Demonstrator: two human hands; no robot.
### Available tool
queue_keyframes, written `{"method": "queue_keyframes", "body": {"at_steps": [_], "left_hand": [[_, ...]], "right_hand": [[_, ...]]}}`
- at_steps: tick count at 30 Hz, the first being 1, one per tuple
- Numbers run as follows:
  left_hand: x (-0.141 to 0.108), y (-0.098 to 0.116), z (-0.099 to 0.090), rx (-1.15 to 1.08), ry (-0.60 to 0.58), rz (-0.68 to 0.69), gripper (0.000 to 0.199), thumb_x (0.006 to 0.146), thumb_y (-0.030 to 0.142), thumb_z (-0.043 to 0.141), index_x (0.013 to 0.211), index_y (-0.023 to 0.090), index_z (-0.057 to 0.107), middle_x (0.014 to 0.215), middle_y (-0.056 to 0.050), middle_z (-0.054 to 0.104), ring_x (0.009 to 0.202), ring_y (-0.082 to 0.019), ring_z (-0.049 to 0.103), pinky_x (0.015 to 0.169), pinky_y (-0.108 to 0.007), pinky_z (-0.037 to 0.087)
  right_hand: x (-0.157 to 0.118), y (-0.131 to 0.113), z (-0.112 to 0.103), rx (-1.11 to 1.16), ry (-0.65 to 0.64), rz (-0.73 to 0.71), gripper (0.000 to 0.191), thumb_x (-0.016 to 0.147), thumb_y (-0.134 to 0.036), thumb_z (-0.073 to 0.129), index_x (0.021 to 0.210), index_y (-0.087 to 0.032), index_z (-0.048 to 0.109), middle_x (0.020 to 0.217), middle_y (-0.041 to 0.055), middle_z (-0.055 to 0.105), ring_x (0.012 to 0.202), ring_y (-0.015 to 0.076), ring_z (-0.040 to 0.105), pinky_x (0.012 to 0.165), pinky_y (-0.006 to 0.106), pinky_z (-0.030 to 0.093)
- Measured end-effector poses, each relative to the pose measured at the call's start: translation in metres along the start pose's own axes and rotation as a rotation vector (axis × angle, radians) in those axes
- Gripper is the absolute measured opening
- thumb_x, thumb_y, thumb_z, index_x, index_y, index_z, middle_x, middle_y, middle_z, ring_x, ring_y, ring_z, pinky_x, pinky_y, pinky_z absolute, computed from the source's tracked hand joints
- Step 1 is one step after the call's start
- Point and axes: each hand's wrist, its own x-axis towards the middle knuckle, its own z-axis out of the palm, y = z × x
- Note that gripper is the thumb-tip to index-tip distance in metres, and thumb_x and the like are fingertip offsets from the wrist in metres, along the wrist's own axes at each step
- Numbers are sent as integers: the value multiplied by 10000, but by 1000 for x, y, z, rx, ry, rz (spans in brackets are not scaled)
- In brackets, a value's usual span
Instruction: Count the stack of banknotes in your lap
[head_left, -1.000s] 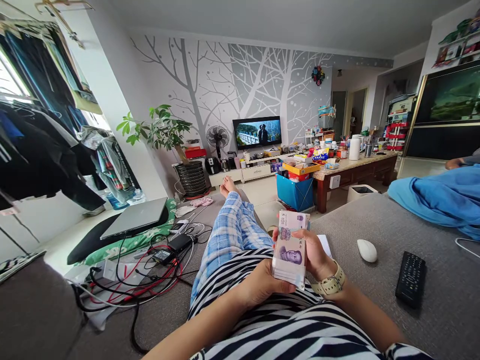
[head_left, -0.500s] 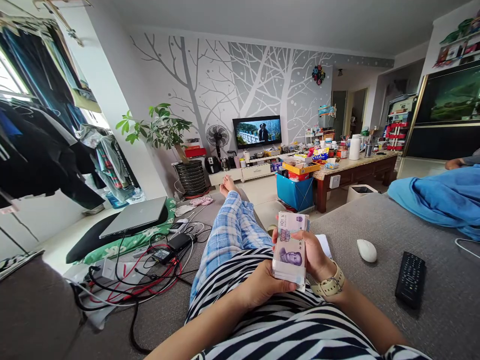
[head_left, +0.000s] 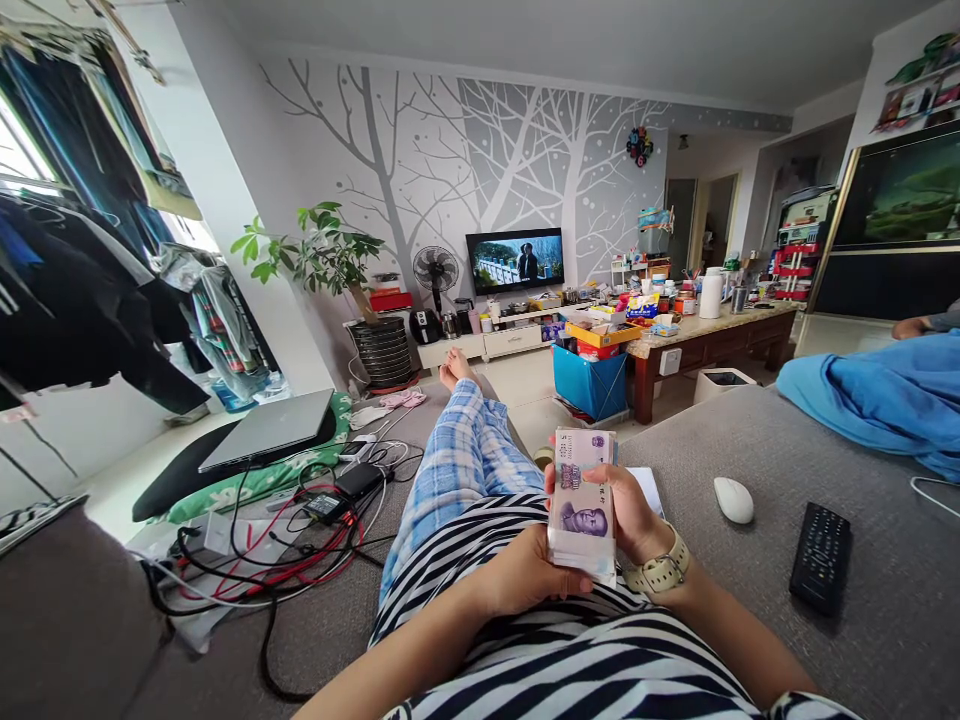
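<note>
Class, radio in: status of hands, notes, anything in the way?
Left hand, right hand both gripping notes. Notes stacked, portrait side up. Mouse, remote lie apart, not obstructing.

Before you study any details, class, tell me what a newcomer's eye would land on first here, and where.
Probably the stack of banknotes, held by the left hand and right hand over the striped shirt. Next might come the tangle of cables left of the plaid trousers, then the lit television in front of the tree-patterned wall.

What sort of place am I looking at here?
Probably a home living room: there is a lit television by the far wall, a cluttered table, and what looks like a grey sofa.
</note>
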Motion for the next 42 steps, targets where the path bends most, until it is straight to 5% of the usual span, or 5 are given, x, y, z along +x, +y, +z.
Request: {"method": "queue_keyframes", "body": {"at_steps": [16, 22, 26, 37, 42], "left_hand": [[0, -1, 3, -51, -2, 13, 323, 648, 441, 762, 704, 132, 683, 649, -10, 622, 541, -82, 454, 549, -228, 354], [5, -4, 1, 147, 258, -31, 188, 679, 313, 667, 664, 128, 639, 559, 15, 508, 535, -85, 392, 538, -228, 303], [8, -3, -1, 212, 345, 20, 176, 721, 307, 611, 672, 139, 616, 571, 26, 480, 548, -84, 373, 562, -226, 306], [9, -3, 0, 320, 333, 42, 167, 737, 261, 569, 627, 142, 611, 556, 24, 467, 553, -90, 383, 582, -223, 317], [4, 12, -12, 476, 295, 35, 201, 653, 288, 687, 799, 150, 676, 700, 5, 589, 671, -127, 491, 674, -237, 396]], "right_hand": [[2, -8, 1, -16, -79, 37, 466, 648, -258, 619, 1111, -234, 669, 823, 49, 724, 730, 224, 664, 728, 370, 529], [5, -14, -4, -174, 117, -60, 377, 601, -208, 762, 966, -156, 683, 845, 40, 726, 706, 169, 651, 653, 262, 504], [3, -14, -1, -187, 116, -102, 433, 655, -266, 765, 1071, -193, 667, 929, 23, 726, 739, 167, 657, 600, 235, 486], [5, 13, 5, -186, 240, -336, 393, 757, -419, 718, 1094, -228, 655, 1026, 27, 722, 907, 231, 675, 732, 321, 530], [3, 7, 0, -340, 350, -492, 396, 806, -451, 672, 1117, -208, 637, 1068, 55, 708, 935, 229, 666, 780, 331, 536]]}}
